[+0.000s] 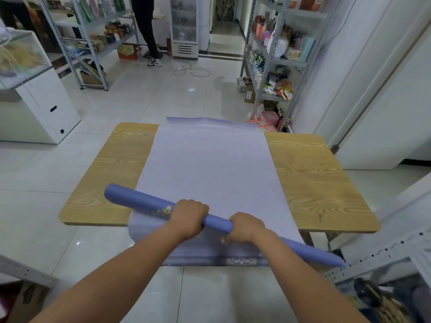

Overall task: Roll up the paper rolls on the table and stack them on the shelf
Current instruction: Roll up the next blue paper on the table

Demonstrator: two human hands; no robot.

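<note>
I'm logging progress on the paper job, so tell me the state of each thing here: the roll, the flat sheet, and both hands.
Purple roll: fully rolled, held slanted over the sheet.
Flat sheet: unrolled on the table, both ends past its edges.
Left hand: grips the roll.
Right hand: grips the roll.

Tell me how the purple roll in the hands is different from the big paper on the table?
The roll is wound into a tight tube; the sheet lies spread flat. The roll is deeper blue-purple; the sheet looks pale lilac. The left hand and right hand grip the roll, slanted; the sheet rests on the table, hanging over its near edge. Both are purple with printed ornaments.
</note>
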